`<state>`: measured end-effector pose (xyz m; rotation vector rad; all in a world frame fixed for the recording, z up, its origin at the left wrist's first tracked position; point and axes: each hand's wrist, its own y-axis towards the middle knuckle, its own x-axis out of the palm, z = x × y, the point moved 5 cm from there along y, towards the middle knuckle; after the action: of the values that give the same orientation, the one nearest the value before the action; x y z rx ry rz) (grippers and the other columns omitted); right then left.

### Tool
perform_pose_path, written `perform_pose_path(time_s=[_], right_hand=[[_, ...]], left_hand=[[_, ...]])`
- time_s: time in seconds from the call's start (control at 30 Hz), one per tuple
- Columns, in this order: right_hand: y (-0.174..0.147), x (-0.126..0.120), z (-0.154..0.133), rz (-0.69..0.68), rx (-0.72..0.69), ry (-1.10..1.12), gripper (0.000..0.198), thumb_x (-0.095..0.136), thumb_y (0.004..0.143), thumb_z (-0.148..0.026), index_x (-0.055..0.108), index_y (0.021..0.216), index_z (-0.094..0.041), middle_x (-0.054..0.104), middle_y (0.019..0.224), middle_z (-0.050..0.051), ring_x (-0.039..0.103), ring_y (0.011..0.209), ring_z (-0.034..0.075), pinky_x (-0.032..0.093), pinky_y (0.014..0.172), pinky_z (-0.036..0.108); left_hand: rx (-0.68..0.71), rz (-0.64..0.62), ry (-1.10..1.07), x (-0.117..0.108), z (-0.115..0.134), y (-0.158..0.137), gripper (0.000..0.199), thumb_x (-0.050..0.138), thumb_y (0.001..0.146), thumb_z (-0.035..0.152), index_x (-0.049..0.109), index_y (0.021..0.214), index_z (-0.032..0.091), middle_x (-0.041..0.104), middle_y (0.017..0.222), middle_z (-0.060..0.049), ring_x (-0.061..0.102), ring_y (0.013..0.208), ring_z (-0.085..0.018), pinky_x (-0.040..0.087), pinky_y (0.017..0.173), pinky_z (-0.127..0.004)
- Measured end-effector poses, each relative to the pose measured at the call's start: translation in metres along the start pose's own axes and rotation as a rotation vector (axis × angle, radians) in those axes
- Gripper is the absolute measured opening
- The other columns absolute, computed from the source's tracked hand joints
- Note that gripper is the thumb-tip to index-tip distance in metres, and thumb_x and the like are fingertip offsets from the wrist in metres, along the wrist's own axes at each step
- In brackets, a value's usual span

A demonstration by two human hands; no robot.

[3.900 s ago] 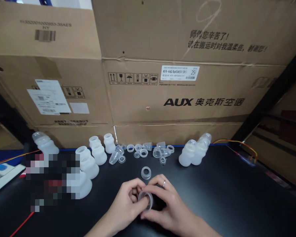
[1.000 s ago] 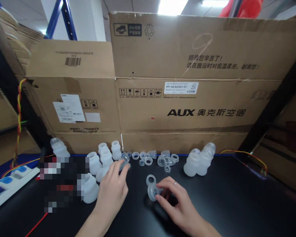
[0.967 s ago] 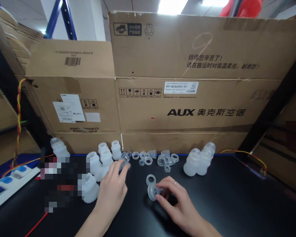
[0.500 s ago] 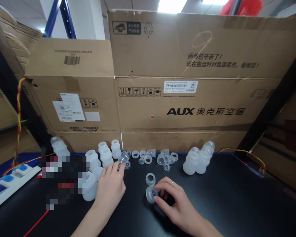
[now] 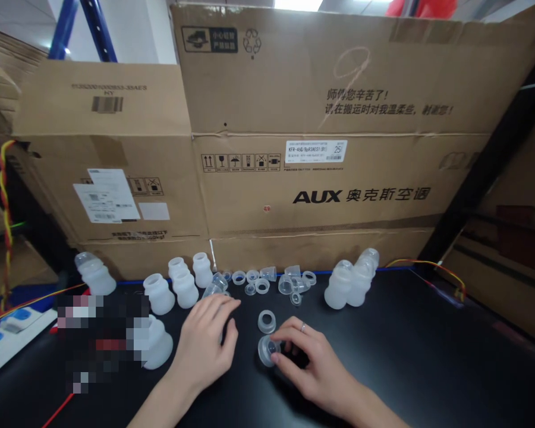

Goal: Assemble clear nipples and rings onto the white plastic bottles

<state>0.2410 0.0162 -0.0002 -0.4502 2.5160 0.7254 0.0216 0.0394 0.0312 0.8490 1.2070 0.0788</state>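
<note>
My right hand (image 5: 314, 359) pinches, between thumb and forefinger, a clear baby bottle nipple (image 5: 267, 351) that appears set in a collar ring low over the black table. Just beyond it lies a translucent collar ring (image 5: 266, 321). My left hand (image 5: 207, 339) is open, thumb apart from the fingers, with nothing seen in it. Past its fingertips are clear bottle caps (image 5: 213, 289), partly hidden by the hand. A white baby bottle (image 5: 157, 345) lies tilted to the left of that hand, and several open bottles (image 5: 159, 294) stand behind it.
More rings (image 5: 262, 286), clear caps (image 5: 289, 283) and nipples (image 5: 296, 298) lie along the back edge. Capped bottles (image 5: 339, 286) stand at the right, another (image 5: 96, 274) at the far left. A cardboard wall (image 5: 312, 214) closes the back; a power strip (image 5: 20, 333) lies left.
My left hand has drawn back from the clear caps and its fingers have spread. My right hand keeps its pinch on the nipple. The whole view has shifted slightly.
</note>
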Motion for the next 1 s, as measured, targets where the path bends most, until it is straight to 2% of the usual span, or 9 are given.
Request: perform_pose_path(time_s=[0.2, 0.33, 0.47, 0.57, 0.67, 0.73, 0.83, 0.9, 1.0], right_hand=[[0.0, 0.0, -0.001, -0.002, -0.009, 0.001, 0.022, 0.066, 0.095, -0.021, 0.07, 0.116, -0.026, 0.068, 0.106, 0.004, 0.063, 0.083, 0.015, 0.053, 0.077, 0.026], [0.0, 0.0, -0.001, 0.015, -0.017, -0.019, 0.02, 0.065, 0.096, -0.022, 0.07, 0.115, -0.026, 0.067, 0.104, 0.004, 0.063, 0.082, 0.015, 0.053, 0.076, 0.026], [-0.001, -0.004, 0.004, 0.107, -0.011, -0.046, 0.019, 0.064, 0.098, -0.025, 0.069, 0.115, -0.025, 0.066, 0.103, 0.005, 0.062, 0.079, 0.016, 0.054, 0.074, 0.029], [-0.001, -0.011, 0.008, 0.219, -0.007, -0.039, 0.018, 0.062, 0.099, -0.026, 0.069, 0.116, -0.024, 0.066, 0.102, 0.006, 0.061, 0.075, 0.016, 0.053, 0.07, 0.029], [0.0, -0.016, 0.007, 0.3, -0.009, -0.025, 0.016, 0.063, 0.1, -0.028, 0.069, 0.113, -0.024, 0.066, 0.101, 0.006, 0.062, 0.073, 0.016, 0.054, 0.068, 0.029], [0.0, -0.019, 0.005, 0.338, -0.014, -0.02, 0.015, 0.063, 0.1, -0.028, 0.069, 0.112, -0.023, 0.066, 0.1, 0.006, 0.062, 0.071, 0.016, 0.054, 0.066, 0.029], [0.0, -0.024, 0.002, 0.406, -0.026, -0.013, 0.015, 0.063, 0.1, -0.03, 0.069, 0.113, -0.023, 0.065, 0.096, 0.005, 0.062, 0.068, 0.015, 0.054, 0.063, 0.028], [-0.001, -0.026, 0.002, 0.441, -0.025, -0.003, 0.017, 0.064, 0.1, -0.031, 0.069, 0.114, -0.023, 0.065, 0.094, 0.004, 0.062, 0.067, 0.015, 0.054, 0.062, 0.027], [-0.001, -0.029, 0.003, 0.458, -0.007, 0.018, 0.017, 0.065, 0.1, -0.033, 0.069, 0.113, -0.022, 0.067, 0.093, 0.004, 0.064, 0.069, 0.016, 0.055, 0.064, 0.027]], left_hand=[[-0.377, -0.249, 0.051, 0.011, -0.013, -0.005, 0.042, 0.055, 0.097, 0.039, 0.058, 0.136, 0.025, 0.066, 0.13, -0.011, 0.074, 0.106, -0.033, 0.061, 0.078, -0.045], [-0.305, -0.32, -0.239, 0.015, 0.005, -0.009, 0.05, 0.055, 0.098, 0.038, 0.049, 0.147, 0.029, 0.051, 0.153, -0.01, 0.069, 0.123, -0.029, 0.056, 0.103, -0.045], [-0.199, -0.397, -0.401, 0.01, 0.014, -0.011, 0.079, 0.069, 0.085, 0.026, 0.038, 0.157, 0.036, 0.03, 0.169, -0.009, 0.061, 0.134, -0.031, 0.051, 0.11, -0.045], [-0.197, -0.424, -0.311, 0.005, 0.01, -0.008, 0.088, 0.085, 0.068, 0.027, 0.051, 0.149, 0.032, 0.057, 0.148, -0.012, 0.062, 0.127, -0.037, 0.048, 0.11, -0.054], [-0.165, -0.442, -0.248, 0.004, 0.007, -0.003, 0.052, 0.088, 0.067, 0.032, 0.073, 0.116, 0.027, 0.074, 0.109, -0.007, 0.066, 0.105, -0.035, 0.048, 0.102, -0.055], [-0.112, -0.424, -0.299, 0.005, 0.009, -0.001, 0.035, 0.083, 0.072, 0.023, 0.074, 0.106, 0.028, 0.076, 0.104, -0.004, 0.066, 0.101, -0.03, 0.048, 0.1, -0.05], [-0.095, -0.296, -0.454, 0.006, 0.012, -0.001, 0.043, 0.071, 0.077, 0.008, 0.071, 0.114, 0.03, 0.072, 0.125, -0.005, 0.063, 0.117, -0.027, 0.047, 0.106, -0.045], [-0.148, -0.184, -0.535, 0.005, 0.013, -0.002, 0.042, 0.068, 0.079, 0.008, 0.072, 0.116, 0.03, 0.064, 0.134, -0.008, 0.06, 0.124, -0.027, 0.045, 0.11, -0.046], [-0.276, -0.109, -0.675, 0.005, 0.014, -0.002, 0.034, 0.074, 0.081, 0.018, 0.074, 0.114, 0.028, 0.061, 0.123, -0.009, 0.064, 0.114, -0.027, 0.049, 0.105, -0.044]])
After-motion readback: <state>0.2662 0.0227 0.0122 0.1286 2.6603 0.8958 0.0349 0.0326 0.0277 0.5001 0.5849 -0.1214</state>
